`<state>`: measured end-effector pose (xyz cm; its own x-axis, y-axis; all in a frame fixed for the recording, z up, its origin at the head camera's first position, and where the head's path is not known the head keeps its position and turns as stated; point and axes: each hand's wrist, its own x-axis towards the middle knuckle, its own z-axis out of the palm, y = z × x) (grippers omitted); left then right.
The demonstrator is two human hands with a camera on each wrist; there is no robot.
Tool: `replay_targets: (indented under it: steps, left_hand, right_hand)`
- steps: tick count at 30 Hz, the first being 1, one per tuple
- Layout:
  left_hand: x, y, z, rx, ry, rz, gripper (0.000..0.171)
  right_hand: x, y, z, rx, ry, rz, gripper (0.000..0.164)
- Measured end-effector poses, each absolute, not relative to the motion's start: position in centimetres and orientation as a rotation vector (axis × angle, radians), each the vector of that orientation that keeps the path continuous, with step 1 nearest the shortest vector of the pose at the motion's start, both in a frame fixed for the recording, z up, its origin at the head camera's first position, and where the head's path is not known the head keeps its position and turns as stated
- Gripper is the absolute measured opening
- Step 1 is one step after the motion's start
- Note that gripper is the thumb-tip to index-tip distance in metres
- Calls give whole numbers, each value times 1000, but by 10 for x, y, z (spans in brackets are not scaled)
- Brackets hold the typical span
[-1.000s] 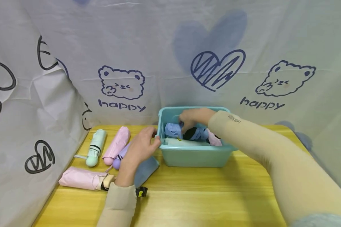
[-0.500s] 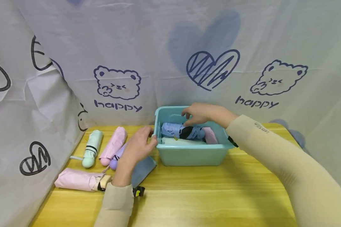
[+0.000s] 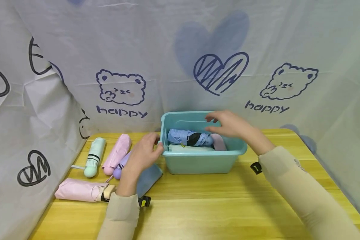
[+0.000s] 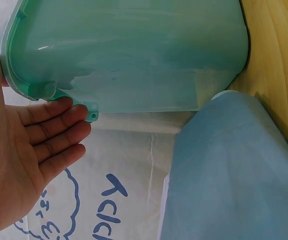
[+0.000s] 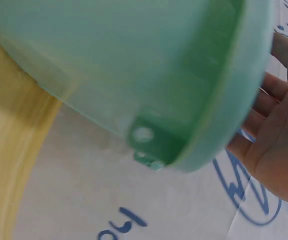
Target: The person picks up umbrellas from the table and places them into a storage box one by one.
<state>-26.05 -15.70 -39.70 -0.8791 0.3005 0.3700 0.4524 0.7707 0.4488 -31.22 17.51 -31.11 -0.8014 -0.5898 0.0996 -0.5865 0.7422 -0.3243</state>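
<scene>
A turquoise plastic bin (image 3: 198, 164) stands at the back of the table. Inside it, a blue folded umbrella (image 3: 176, 136) with a black band lies above a pale mint bundle (image 3: 195, 148), with a pink one (image 3: 219, 142) at its right. My left hand (image 3: 144, 151) holds the bin's left rim; in the left wrist view its thumb goes over the edge while the fingers (image 4: 59, 120) touch the handle tab from outside. Over the bin's right part hovers my right hand (image 3: 229, 124), fingers parted and holding nothing.
Left of the bin lie folded umbrellas: mint (image 3: 95, 155), pink (image 3: 117, 153), purple (image 3: 120, 169) and pink with a beige handle (image 3: 81, 190). A blue one (image 3: 150, 180) is partly hidden by my left forearm. A printed cloth (image 3: 174, 60) hangs behind the table.
My right hand has let go of the blue umbrella in the bin, then lifted and moved right. My left hand stays on the rim. The whole view has shifted slightly.
</scene>
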Motion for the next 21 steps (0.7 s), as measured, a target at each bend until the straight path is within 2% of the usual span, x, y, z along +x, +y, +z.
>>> replay_targets:
  steps: [8, 21]
  left_hand:
    - [-260, -157, -398, -570, -2700, -781, 29]
    - [-262, -157, -399, -567, -2697, -791, 27]
  right_hand:
    - [-287, 198, -333, -873, 3124, -724, 53]
    - [-252, 226, -365, -559, 3279, -1002, 67]
